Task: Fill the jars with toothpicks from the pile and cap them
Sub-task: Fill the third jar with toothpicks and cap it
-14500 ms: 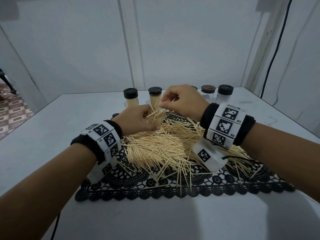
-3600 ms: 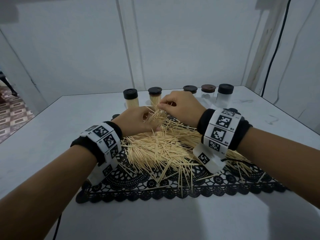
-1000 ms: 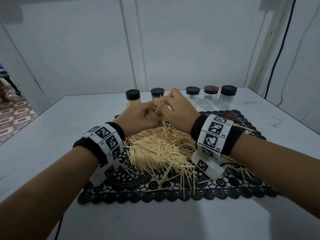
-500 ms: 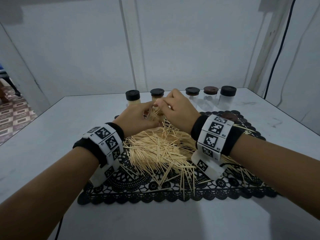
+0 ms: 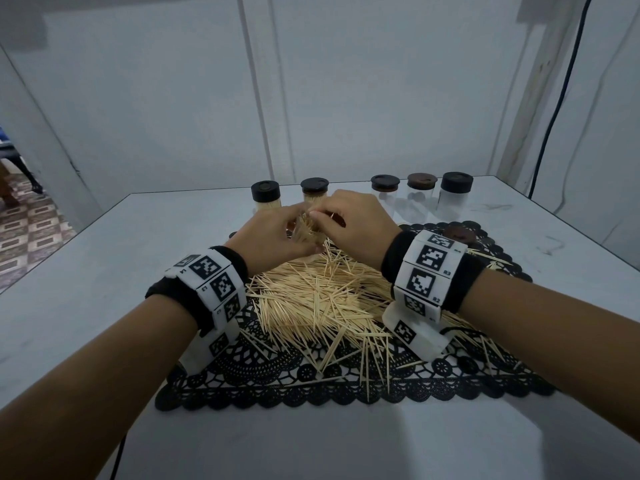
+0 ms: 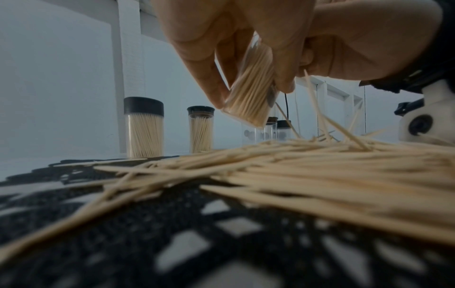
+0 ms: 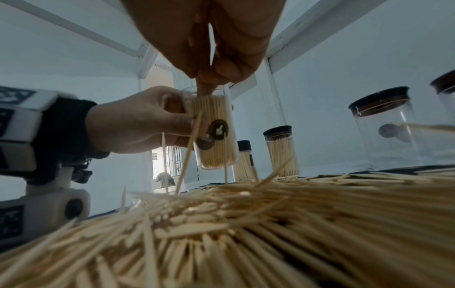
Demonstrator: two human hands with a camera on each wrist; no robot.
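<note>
Head view: desk (image 5: 86, 271) carrying black lace mat (image 5: 277, 393) under toothpick pile (image 5: 322, 299). Left hand (image 5: 273, 237) gripping open, nearly full jar (image 7: 214, 132) raised above pile. Right hand (image 5: 356, 226) pinching toothpicks (image 7: 203, 87) at jar mouth.

head overhead, wrists low — toothpick pile (image 5: 322, 299) shared

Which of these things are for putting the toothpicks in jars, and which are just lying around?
For the job:
- jar in the left hand
- left hand
- right hand
- toothpick pile
- empty capped jars
- loose lid

Just there:
- filled capped jars
- lace mat
- cable
</note>
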